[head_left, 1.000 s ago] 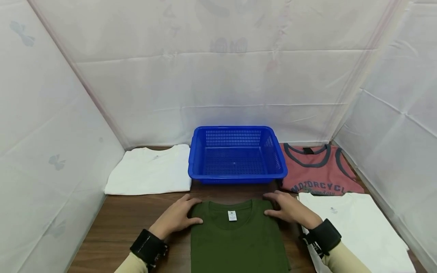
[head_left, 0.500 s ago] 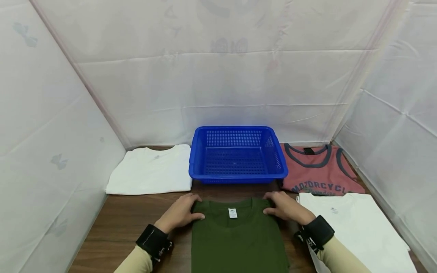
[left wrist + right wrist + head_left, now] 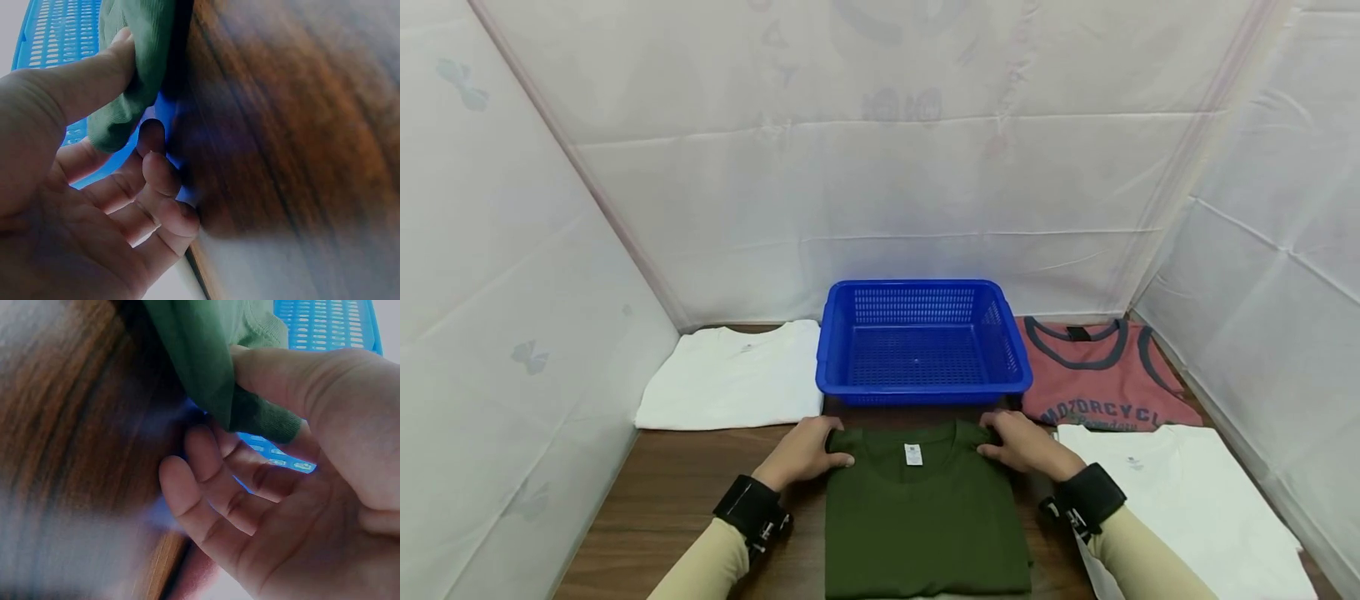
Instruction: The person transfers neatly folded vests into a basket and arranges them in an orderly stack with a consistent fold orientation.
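A curtained recording booth set up for sorting laundry.

White sheeting [image 3: 880, 167] is hanging on three sides, closing in a dark wooden bench [image 3: 685, 483]; folded shirts are lying around a blue plastic basket [image 3: 922, 343]: a white one [image 3: 730, 377] at the left, a red printed one [image 3: 1101, 379] and another white one [image 3: 1180, 492] at the right, a green one [image 3: 925, 517] in front.
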Motion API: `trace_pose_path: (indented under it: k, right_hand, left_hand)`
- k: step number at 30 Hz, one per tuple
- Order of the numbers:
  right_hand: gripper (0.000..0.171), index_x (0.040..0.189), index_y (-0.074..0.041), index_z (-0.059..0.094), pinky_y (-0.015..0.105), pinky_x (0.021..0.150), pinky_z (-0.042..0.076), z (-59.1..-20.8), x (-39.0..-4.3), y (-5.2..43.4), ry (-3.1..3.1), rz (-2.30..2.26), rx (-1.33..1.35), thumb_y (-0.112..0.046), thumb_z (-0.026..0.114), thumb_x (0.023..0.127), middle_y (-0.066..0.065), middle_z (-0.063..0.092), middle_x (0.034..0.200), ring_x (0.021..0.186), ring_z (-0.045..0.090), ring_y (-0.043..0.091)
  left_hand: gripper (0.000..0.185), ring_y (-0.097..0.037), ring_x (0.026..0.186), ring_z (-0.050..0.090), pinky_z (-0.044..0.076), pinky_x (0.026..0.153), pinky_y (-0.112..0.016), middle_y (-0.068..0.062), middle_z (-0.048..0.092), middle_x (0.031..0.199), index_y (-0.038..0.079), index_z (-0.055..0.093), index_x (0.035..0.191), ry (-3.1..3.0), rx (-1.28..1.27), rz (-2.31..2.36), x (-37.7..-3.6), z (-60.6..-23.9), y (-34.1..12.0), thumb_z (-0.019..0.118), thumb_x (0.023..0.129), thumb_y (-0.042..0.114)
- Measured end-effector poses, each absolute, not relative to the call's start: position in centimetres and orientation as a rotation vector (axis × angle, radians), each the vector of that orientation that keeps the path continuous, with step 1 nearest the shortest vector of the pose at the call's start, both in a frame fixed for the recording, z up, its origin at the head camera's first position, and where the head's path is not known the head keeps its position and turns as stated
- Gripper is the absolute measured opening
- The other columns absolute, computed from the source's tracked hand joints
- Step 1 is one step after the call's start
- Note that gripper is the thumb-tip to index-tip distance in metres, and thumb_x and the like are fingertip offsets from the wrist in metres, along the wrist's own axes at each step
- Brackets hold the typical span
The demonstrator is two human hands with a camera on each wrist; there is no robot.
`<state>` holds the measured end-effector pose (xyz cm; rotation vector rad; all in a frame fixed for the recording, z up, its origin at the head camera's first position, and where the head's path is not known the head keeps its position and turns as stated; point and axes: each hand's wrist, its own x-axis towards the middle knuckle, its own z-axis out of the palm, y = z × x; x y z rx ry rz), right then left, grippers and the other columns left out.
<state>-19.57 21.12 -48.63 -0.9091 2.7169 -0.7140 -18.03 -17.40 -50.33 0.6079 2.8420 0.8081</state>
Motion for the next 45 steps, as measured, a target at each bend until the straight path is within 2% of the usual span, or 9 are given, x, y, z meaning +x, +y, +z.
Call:
trace_pose_path:
  k: [5, 11, 16, 20, 27, 32, 34, 40, 45]
  right_hand:
    - [0.015, 0.091, -0.013, 0.059, 0.027, 0.061, 0.039, -48.8, -19.9, 21.1, 2.768, -0.717, -0.892, -0.014, 0.072, 0.097, -0.005, 0.050, 0.079, 0.067, 0.045, 0.006]
    - [0.013, 0.094, -0.010, 0.057, 0.026, 0.057, 0.039, -48.4, -19.9, 21.2, 2.794, -0.799, -0.953, -0.009, 0.069, 0.098, -0.005, 0.047, 0.075, 0.062, 0.045, 0.004]
    - [0.011, 0.107, -0.006, 0.054, 0.025, 0.055, 0.040, -47.9, -19.5, 21.4, 2.775, -0.876, -1.027, -0.003, 0.063, 0.101, -0.004, 0.048, 0.078, 0.059, 0.045, 0.001]
    - [0.016, 0.110, -0.007, 0.050, 0.024, 0.054, 0.038, -47.6, -19.0, 21.6, 2.773, -0.871, -1.056, -0.001, 0.062, 0.101, -0.005, 0.045, 0.077, 0.056, 0.041, 0.001]
    - [0.027, 0.105, -0.008, 0.046, 0.022, 0.053, 0.036, -46.9, -18.2, 21.8, 2.794, -0.942, -1.151, 0.007, 0.067, 0.095, -0.003, 0.044, 0.078, 0.054, 0.037, -0.001]
    - [0.029, 0.110, -0.011, 0.048, 0.024, 0.057, 0.038, -46.2, -17.9, 22.1, 2.795, -0.978, -1.135, 0.007, 0.065, 0.096, -0.001, 0.052, 0.086, 0.056, 0.038, 0.000]
    - [0.030, 0.113, -0.011, 0.047, 0.024, 0.056, 0.039, -46.2, -17.8, 22.3, 2.795, -1.007, -1.107, 0.007, 0.065, 0.097, -0.002, 0.051, 0.084, 0.056, 0.039, 0.000]
    - [0.034, 0.109, -0.005, 0.033, 0.025, 0.050, 0.035, -46.2, -17.4, 22.5, 2.776, -1.209, -0.977, 0.010, 0.062, 0.097, -0.005, 0.035, 0.073, 0.054, 0.034, 0.000]
    - [0.043, 0.098, -0.005, 0.026, 0.024, 0.050, 0.030, -46.2, -17.4, 22.3, 2.884, -1.280, -0.989, 0.012, 0.065, 0.094, -0.006, 0.026, 0.073, 0.055, 0.028, -0.001]
  left_hand:
    - [0.035, -0.020, 0.088, 0.065, 0.054, 0.078, -0.040, -0.004, 0.069, 0.097, 0.004, 0.070, 0.106, 2.894, 0.638, 0.830, -18.5, -50.4, -17.1, 0.088, 0.083, 0.024]
    - [0.024, -0.009, 0.071, 0.054, 0.046, 0.067, -0.029, 0.008, 0.057, 0.079, 0.017, 0.061, 0.088, 2.861, 0.712, 0.946, -18.8, -50.4, -17.1, 0.084, 0.086, 0.018]
    - [0.022, -0.007, 0.070, 0.050, 0.044, 0.068, -0.029, 0.009, 0.055, 0.080, 0.017, 0.057, 0.094, 2.801, 0.774, 1.087, -18.7, -50.3, -17.5, 0.078, 0.092, 0.013]
    - [0.020, -0.007, 0.067, 0.044, 0.041, 0.066, -0.027, 0.006, 0.047, 0.078, 0.017, 0.053, 0.098, 2.742, 0.771, 1.141, -18.6, -50.2, -17.8, 0.073, 0.096, 0.013]
    - [0.021, -0.006, 0.058, 0.041, 0.043, 0.060, -0.026, 0.001, 0.047, 0.081, 0.017, 0.051, 0.101, 2.661, 0.775, 1.254, -18.1, -49.6, -18.2, 0.070, 0.098, 0.012]
    - [0.020, -0.005, 0.054, 0.044, 0.045, 0.057, -0.026, -0.001, 0.048, 0.083, 0.015, 0.050, 0.103, 2.641, 0.776, 1.310, -17.8, -49.1, -18.3, 0.069, 0.099, 0.010]
    - [0.020, -0.005, 0.055, 0.042, 0.043, 0.057, -0.025, -0.001, 0.044, 0.079, 0.014, 0.048, 0.106, 2.638, 0.771, 1.325, -17.5, -48.8, -18.4, 0.067, 0.100, 0.009]
    - [0.032, -0.002, 0.052, 0.027, 0.033, 0.052, -0.021, 0.004, 0.028, 0.068, 0.007, 0.033, 0.118, 2.591, 0.706, 1.503, -16.8, -48.6, -18.4, 0.061, 0.103, 0.005]
    - [0.035, -0.001, 0.051, 0.025, 0.030, 0.049, -0.021, 0.005, 0.021, 0.070, 0.001, 0.026, 0.107, 2.670, 0.712, 1.613, -16.5, -48.7, -18.0, 0.061, 0.100, -0.004]
